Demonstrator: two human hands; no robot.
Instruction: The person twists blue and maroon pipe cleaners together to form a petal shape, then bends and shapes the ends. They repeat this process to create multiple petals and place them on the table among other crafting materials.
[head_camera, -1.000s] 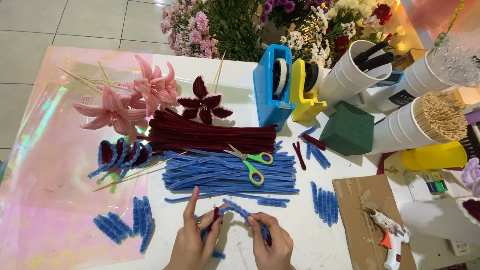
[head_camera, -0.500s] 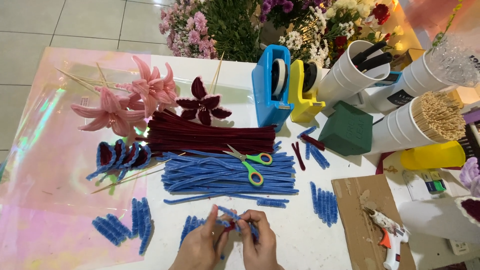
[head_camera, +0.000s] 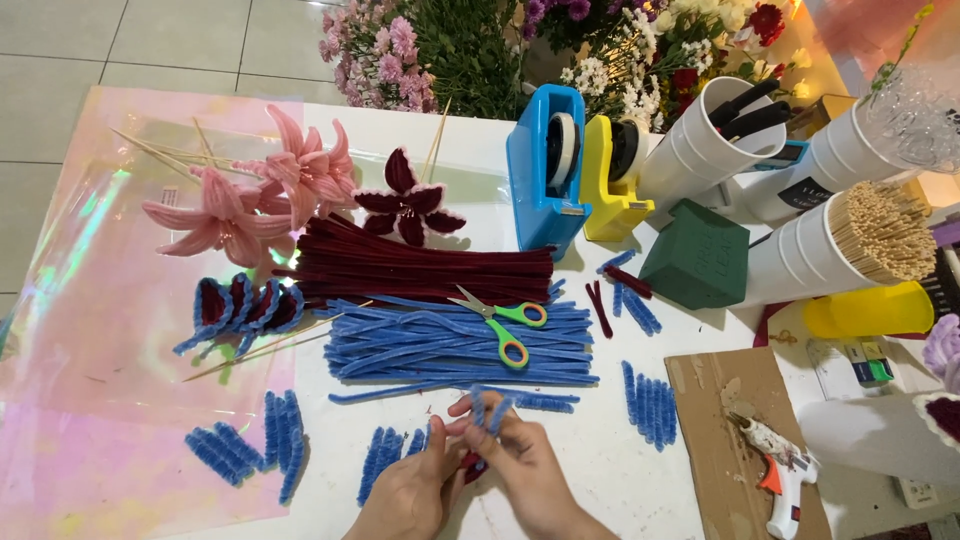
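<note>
Blue pipe cleaner (head_camera: 487, 408) now bent upright, pinched between both hands (head_camera: 470, 470), drawn closer together.

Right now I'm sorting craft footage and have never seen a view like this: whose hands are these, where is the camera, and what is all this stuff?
The picture comes from a camera worn on a person's head, looking down at their own two bare hands. The left hand and right hand meet over a white table, pinching a short blue pipe cleaner piece between the fingers. Beyond them lie a pile of long blue pipe cleaners with green and orange scissors on top, then a dark red pile. Finished pink flowers lie at left. A glue gun rests on cardboard at right, and two tape dispensers stand behind.
</note>
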